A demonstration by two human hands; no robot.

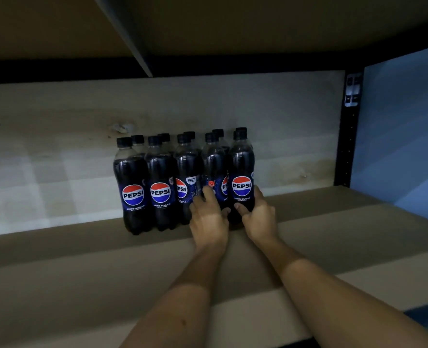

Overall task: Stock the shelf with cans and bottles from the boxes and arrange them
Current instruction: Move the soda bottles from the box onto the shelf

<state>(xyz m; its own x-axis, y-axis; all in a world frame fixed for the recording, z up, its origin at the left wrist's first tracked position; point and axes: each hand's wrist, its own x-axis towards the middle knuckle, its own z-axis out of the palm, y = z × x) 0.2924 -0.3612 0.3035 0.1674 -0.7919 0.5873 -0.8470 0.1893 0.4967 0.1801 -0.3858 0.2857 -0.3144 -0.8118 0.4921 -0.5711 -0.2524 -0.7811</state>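
Arranging step, by the look of it: front row of Pepsi bottles [183,182] already standing on shelf board [82,272], last two being squared up and labels turned forward

Left hand [208,217] at 6 o'clock of the group, fingers curled onto lower body of fourth bottle [214,172], thumb side toward its neighbour; grip partial, wrapped on the near side only, far side hidden. Logo on that bottle turned off toward 3 o'clock, so probably mid-twist

Right hand [259,217] just beside, at 3 o'clock of the left, pinching fifth bottle [241,177] low down, thumb on front, fingers round the right flank; logo faced forward already

Group sat at centre of shelf, toward 12 o'clock from the hands, against pale back panel [57,136]. Second row behind, only caps and shoulders showing, count unclear

Next move, as judged: rotate fourth bottle till logo faces out, keep base flat, avoid nudging neighbours since bodies touched side to side. Third bottle [186,182] also part-turned, likely needs same. Boxes not in view, so further stock cannot be told

Materials: clear plastic bottles, dark cola inside, glossy with highlights, waisted round shape, ridged black screw caps, blue wrap labels. Shelf board matte brown, smooth. Black perforated metal upright [347,136] at 2 o'clock
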